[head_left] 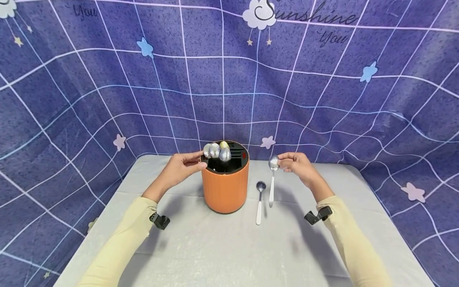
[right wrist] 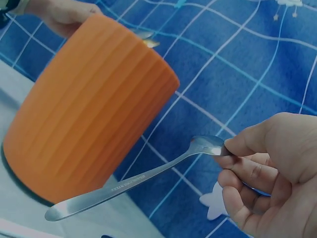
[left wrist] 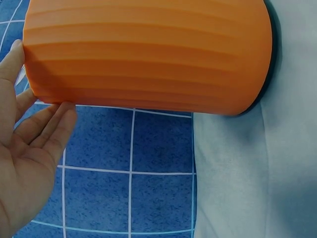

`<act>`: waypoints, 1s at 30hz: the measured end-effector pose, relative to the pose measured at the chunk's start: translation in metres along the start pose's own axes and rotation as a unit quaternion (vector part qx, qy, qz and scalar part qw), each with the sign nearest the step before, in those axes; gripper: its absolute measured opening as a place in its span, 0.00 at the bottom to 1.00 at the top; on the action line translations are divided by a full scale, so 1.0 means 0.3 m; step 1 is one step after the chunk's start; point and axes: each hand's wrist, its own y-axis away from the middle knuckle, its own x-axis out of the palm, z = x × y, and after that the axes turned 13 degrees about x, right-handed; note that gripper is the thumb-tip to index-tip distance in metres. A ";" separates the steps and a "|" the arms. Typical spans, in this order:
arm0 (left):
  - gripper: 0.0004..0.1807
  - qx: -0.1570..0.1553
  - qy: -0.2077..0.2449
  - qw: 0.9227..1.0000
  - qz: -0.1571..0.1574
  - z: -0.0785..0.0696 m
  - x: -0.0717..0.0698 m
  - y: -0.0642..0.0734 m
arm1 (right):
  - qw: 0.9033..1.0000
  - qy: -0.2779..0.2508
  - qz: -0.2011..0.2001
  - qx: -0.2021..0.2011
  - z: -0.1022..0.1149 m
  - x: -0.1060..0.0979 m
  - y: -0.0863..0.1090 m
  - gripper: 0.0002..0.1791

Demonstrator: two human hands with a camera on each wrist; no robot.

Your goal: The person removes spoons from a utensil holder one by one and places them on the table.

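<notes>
My right hand [head_left: 297, 165] pinches a metal spoon [head_left: 271, 191] by its bowl between thumb and fingers, the handle hanging downward over the table. In the right wrist view that spoon [right wrist: 133, 183] slants across in front of an orange ribbed utensil holder [head_left: 226, 191]. The holder stands upright with a black slotted top [head_left: 236, 149]. Several spoons [head_left: 214, 150] stand in it, bowls up, one of them gold-coloured. At the holder's left rim, my left hand [head_left: 183, 169] touches it with fairly straight fingers and thumb; its fingertips [left wrist: 64, 110] rest along the wall.
A second loose spoon [head_left: 259, 203] lies on the table just right of the holder, its handle toward me. A pale cloth [head_left: 201, 251] covers the table. Behind and at both sides hangs a blue-purple curtain [head_left: 229, 71] with grid lines, stars and clouds.
</notes>
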 end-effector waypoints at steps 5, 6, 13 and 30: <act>0.33 -0.001 -0.004 1.000 0.002 -0.001 -0.002 -0.003 | 1.000 0.005 0.004 0.017 -0.039 -0.001 -0.009 0.21; 0.33 -0.001 -0.004 1.000 0.002 -0.001 -0.002 -0.004 | 1.000 0.007 0.005 0.021 -0.048 -0.002 -0.012 0.21; 0.32 -0.001 0.001 1.000 -0.003 0.000 -0.002 -0.002 | 0.999 0.015 0.007 0.050 -0.117 -0.004 -0.032 0.20; 0.31 0.003 0.000 1.000 -0.010 0.002 0.004 0.002 | 0.997 0.013 -0.005 0.081 -0.228 -0.012 -0.053 0.21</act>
